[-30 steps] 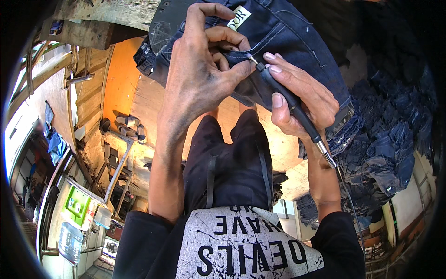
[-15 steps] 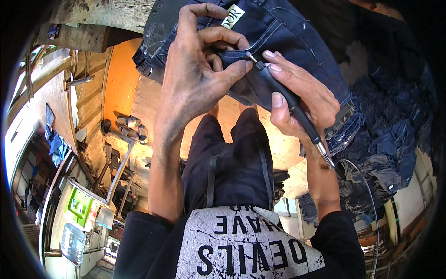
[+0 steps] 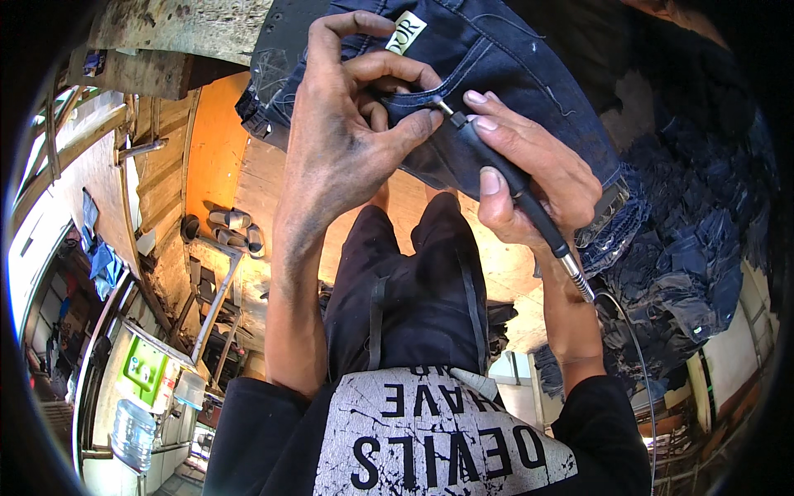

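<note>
A pair of dark blue jeans (image 3: 517, 107) lies across the dark work surface in front of me. My left hand (image 3: 343, 136) pinches the curved pocket edge between thumb and fingers. Near its fingertips a pale label (image 3: 407, 33) shows on the denim. In my right hand (image 3: 546, 161) is a black rotary tool (image 3: 506, 161), gripped like a pen. Its thin metal tip meets or nearly meets the pocket edge, just beside my left thumb. From its back end a flexible metal shaft (image 3: 633, 326) curves down to the right.
A large heap of dark denim garments (image 3: 662, 248) lies to the right. Sandals (image 3: 231, 227) rest on the wooden floor at the left. Beyond them stand a green tray (image 3: 142, 372) and a clear water jug (image 3: 134, 434). A worn wooden board (image 3: 178, 29) is at the upper left.
The tool's tip and both hands have shifted slightly left along the pocket edge. The flexible shaft has swung a little left. Both grips stay the same.
</note>
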Tool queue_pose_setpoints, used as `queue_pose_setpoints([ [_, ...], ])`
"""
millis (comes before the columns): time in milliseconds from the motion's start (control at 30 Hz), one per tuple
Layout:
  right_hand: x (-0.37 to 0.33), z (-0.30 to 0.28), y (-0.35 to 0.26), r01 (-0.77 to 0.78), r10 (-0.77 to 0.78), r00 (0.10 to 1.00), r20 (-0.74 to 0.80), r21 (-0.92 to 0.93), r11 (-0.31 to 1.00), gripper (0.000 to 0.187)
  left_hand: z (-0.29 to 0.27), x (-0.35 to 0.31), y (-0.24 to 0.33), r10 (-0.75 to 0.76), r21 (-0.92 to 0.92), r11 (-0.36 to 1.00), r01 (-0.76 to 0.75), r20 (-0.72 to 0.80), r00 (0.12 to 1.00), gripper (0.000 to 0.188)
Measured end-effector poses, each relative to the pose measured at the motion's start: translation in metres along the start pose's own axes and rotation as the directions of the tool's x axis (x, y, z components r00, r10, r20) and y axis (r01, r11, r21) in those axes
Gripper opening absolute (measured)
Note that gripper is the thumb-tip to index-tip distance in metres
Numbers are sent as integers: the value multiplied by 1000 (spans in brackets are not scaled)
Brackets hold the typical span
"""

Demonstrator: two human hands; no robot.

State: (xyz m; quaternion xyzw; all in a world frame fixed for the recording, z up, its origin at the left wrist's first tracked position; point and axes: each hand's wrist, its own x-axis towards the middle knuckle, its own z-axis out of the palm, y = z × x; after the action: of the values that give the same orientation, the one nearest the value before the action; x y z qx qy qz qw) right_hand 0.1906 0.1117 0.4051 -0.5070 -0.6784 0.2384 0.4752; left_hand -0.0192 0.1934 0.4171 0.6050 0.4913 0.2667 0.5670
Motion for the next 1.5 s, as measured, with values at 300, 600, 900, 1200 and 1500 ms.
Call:
queue_pose_setpoints([
  [300, -2, -2, -1, -61, 62, 997, -46, 22, 998, 37, 0, -1, 0, -12, -8, 1000, 12, 7, 1000, 81],
  [600, -4, -1, 3, -51, 52, 996, -73, 11, 999, 39, -2, -1, -2, -32, -40, 999, 33, 23, 999, 80],
  [900, -5, -7, 3, -67, 67, 998, 19, 22, 997, 37, -3, -1, -3, -28, -55, 998, 30, 40, 999, 79],
  [1200, -6, -1, 6, -109, 109, 988, -109, 10, 994, 37, -2, 0, -10, 65, -19, 998, -65, 48, 997, 78],
  [1500, -6, -1, 5, -149, 147, 981, -130, -3, 989, 35, 1, 1, -10, 72, -83, 994, -66, 78, 994, 78],
])
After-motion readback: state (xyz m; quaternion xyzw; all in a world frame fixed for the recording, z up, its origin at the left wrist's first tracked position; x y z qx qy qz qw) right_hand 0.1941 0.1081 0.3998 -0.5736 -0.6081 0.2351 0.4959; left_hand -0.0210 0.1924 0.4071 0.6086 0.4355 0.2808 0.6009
